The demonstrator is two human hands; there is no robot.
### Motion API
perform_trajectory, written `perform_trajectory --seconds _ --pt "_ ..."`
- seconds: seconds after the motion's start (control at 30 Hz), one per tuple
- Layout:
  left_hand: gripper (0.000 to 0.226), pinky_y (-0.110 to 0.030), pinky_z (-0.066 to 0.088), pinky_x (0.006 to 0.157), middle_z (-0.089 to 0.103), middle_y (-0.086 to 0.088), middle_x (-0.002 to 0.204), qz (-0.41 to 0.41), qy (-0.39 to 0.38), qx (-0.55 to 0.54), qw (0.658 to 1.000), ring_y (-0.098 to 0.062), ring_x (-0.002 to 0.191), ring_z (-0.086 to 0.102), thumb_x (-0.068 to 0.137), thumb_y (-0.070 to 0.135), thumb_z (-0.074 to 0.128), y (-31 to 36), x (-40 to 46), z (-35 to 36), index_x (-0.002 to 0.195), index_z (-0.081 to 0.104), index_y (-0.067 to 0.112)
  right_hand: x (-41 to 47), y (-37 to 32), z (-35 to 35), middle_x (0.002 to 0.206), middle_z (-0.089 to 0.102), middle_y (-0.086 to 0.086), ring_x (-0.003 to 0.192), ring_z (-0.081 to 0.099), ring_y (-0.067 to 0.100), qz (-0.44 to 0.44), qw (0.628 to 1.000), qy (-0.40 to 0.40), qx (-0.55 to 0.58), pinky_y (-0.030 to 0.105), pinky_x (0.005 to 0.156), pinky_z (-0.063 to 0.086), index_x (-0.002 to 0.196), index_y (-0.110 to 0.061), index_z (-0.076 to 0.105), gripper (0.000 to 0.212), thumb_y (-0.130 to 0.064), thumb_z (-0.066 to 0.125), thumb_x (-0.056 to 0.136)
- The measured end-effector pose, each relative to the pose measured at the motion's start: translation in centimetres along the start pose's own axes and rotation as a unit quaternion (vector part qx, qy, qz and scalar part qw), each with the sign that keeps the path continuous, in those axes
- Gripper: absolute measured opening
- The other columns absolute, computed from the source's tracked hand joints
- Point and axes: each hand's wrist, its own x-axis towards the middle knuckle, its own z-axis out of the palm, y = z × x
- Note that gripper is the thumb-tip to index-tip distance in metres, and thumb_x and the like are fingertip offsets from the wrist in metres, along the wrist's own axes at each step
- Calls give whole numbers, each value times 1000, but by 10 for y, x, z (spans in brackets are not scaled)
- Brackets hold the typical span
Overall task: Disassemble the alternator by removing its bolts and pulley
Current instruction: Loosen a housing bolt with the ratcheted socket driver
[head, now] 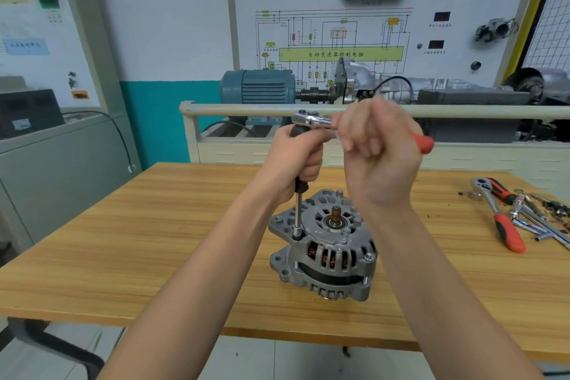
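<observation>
Looking down at the wooden table [123,241], we count one alternator [324,253] standing on end near the middle of it, shaft end [336,213] up, the copper windings visible through the housing slots and one bolt head [368,256] showing on the right side of the case. Our left hand [296,160] wraps its fingers around the black handle of an upright socket driver [298,213], whose socket sits on the housing at the left of the alternator. Our right hand [382,151] is curled around the red-handled ratchet [314,121], which lies roughly level across the top of the driver; the red grip end pokes out past the hand on the right, and the hand is blurred, so we cannot tell exactly how each finger lies. We see one more red-handled ratchet [499,219] lying on the right part of the table, beside a loose cluster of chrome extensions and small hardware [543,219] that we cannot count, close to the right edge. Bare wood lies to the left of and in front of the alternator, down to the near edge. Behind the far edge runs a rail [246,108], and beyond it one blue electric motor [256,86] and a wiring diagram board [336,25].
</observation>
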Motion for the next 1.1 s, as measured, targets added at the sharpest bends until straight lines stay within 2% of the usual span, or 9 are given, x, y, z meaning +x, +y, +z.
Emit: perform_trajectory --seconds 0.17,0.4,0.47,0.57,0.7,0.77,0.83,0.97,1.1 --pt "55 -15 17 38 25 5 40 -5 -39 10 999 -9 33 16 90 -2 54 0 1 -6 47 35 24 19 9 -26 38 33 -4 42 34 12 145 941 91 292 25 58 42 38 -17 41 50 -16 42 88" --pt "38 -16 20 37 30 3 38 -39 -103 -6 994 -9 30 22 85 10 58 -2 3 -14 52 39 14 32 30 -34 37 31 -5 36 34 10 201 865 144 437 23 50 39 40 -15 37 48 -19 46 87" --pt "41 -16 19 35 27 4 36 -64 -119 -2 991 -9 29 21 83 16 56 -4 1 -14 46 38 18 31 28 -31 36 30 -5 35 32 10 195 872 160 420 22 48 38 39 -16 37 48 -17 45 86" --pt "52 -14 15 36 22 6 36 -58 -59 22 996 -9 30 15 92 9 50 -7 2 -10 45 30 19 23 18 -23 36 29 -4 38 30 11 160 915 159 335 24 51 39 38 -18 38 50 -15 42 87" --pt "49 -13 14 38 22 6 38 -32 12 28 999 -10 30 14 91 2 46 -8 1 -3 49 28 19 4 10 -2 41 34 -4 44 32 14 30 990 76 119 30 60 37 42 -20 41 48 -6 41 88" --pt "48 -13 15 37 22 6 37 -27 26 30 999 -9 30 14 90 0 45 -8 0 -2 49 28 19 -4 13 9 44 33 -2 46 32 18 -45 998 38 14 36 57 32 45 -21 40 45 0 43 85" --pt "48 -13 15 38 22 6 37 -24 31 29 999 -9 30 15 89 -1 44 -9 -1 -2 48 28 19 -6 14 15 44 33 0 46 30 19 -71 997 20 -17 39 56 29 47 -20 37 42 -2 45 83" --pt "48 -15 14 39 22 5 39 -22 8 32 999 -10 31 15 89 -1 49 -9 1 -5 51 27 19 8 12 -4 39 35 -6 42 32 13 36 987 63 141 29 58 38 39 -20 42 48 -5 40 85" --pt "51 -15 17 39 23 4 40 -14 -47 27 998 -11 33 15 88 -2 53 -8 1 -10 49 29 20 23 21 -29 36 31 -4 38 31 11 145 926 110 332 24 53 40 37 -17 39 47 -14 43 84"
